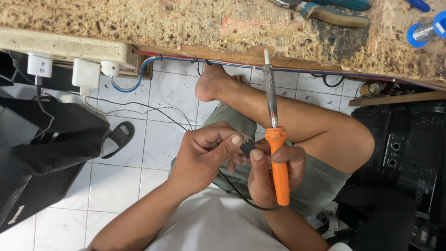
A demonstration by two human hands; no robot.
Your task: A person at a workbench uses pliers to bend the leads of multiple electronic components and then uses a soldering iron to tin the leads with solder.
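The scorched wooden bench (195, 23) runs across the top of my view, and everything else sits below its edge. Under its right end stands a black amplifier box (409, 153); under its left end, a black bag (42, 153) and a white power strip (69, 49) with plugs in it. Well below the bench's middle, over my lap, my right hand (274, 174) is clenched around the orange handle of the soldering iron (275, 139), whose tip points up at the bench edge. The iron looks light and stiff (and probably hot at the metal end, so the handle is the only place to grip). My left hand (204, 155) pinches a small black part (247, 147) touching the right thumb; it seems tiny, light and easily dropped. A thin black wire (241, 193) loops beneath, likely to snag. Pliers (334, 14) lie on the bench.
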